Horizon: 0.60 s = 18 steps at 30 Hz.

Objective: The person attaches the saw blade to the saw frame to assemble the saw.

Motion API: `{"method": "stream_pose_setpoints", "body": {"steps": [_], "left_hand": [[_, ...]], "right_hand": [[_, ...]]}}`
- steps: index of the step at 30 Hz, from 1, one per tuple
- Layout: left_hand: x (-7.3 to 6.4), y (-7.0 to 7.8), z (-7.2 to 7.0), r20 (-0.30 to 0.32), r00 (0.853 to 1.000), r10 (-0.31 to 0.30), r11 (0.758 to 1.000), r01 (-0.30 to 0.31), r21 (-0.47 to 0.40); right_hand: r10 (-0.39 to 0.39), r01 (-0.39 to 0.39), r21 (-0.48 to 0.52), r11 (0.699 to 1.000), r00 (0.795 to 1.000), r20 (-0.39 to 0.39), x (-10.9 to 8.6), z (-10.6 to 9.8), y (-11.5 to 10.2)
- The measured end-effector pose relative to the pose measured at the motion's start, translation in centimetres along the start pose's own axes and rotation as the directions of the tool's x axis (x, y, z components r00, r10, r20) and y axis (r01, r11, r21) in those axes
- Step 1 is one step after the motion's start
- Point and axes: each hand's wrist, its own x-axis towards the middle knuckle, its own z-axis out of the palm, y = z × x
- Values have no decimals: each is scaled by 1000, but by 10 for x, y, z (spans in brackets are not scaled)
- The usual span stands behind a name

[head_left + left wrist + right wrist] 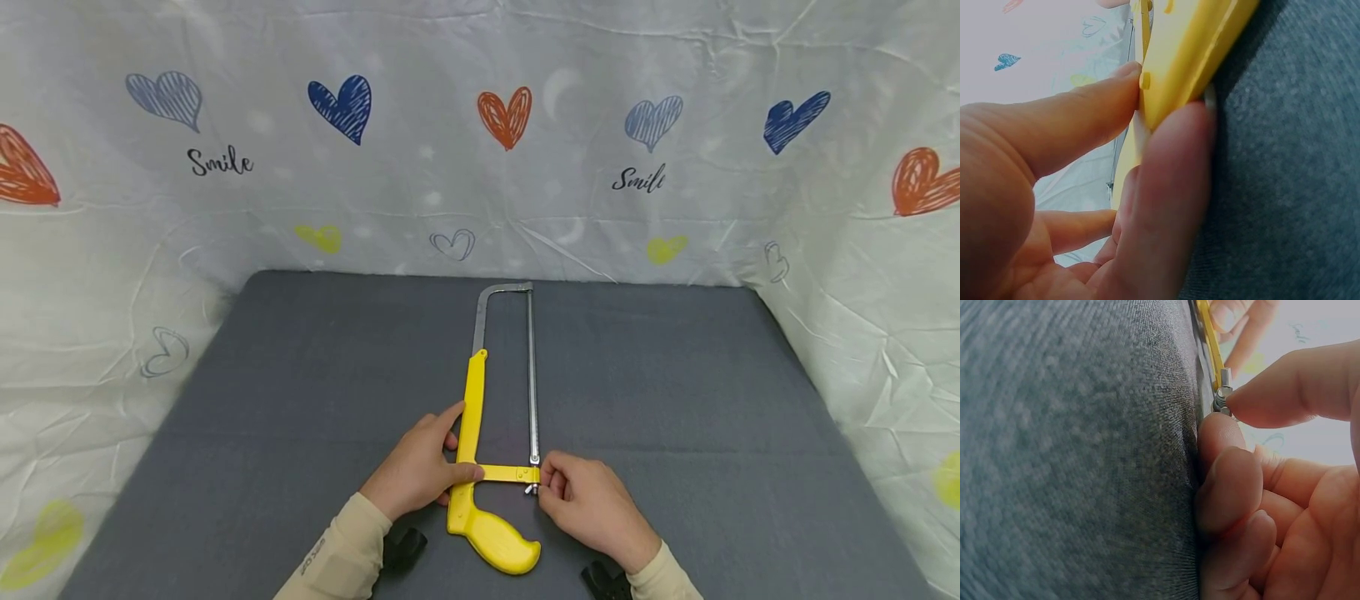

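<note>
A hacksaw [469,417] with a yellow frame and handle lies on the grey cloth, its silver front bow pointing away from me. The blade [532,375] runs along its right side. My left hand [422,467] grips the yellow frame just above the handle, thumb over the top and fingers around the outer side. At the near end of the blade, my right hand [588,500] pinches the small metal wing nut [1225,394] between thumb and forefinger. Its other fingers are curled low by the cloth in the right wrist view.
The grey cloth-covered table [675,400] spreads around the saw. A white curtain [570,183] printed with hearts and "Smile" hangs behind it and along both sides. Dark wrist devices [405,550] sit under both forearms.
</note>
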Motion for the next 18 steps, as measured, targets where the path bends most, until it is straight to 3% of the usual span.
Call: {"method": "stream_pose_setpoints", "body": {"steps": [18], "left_hand": [[0,0,0,2,1000,-16,1000,16,4]], "right_hand": [[4,-4,0,1000,1000,14,0,-1,-1]]}}
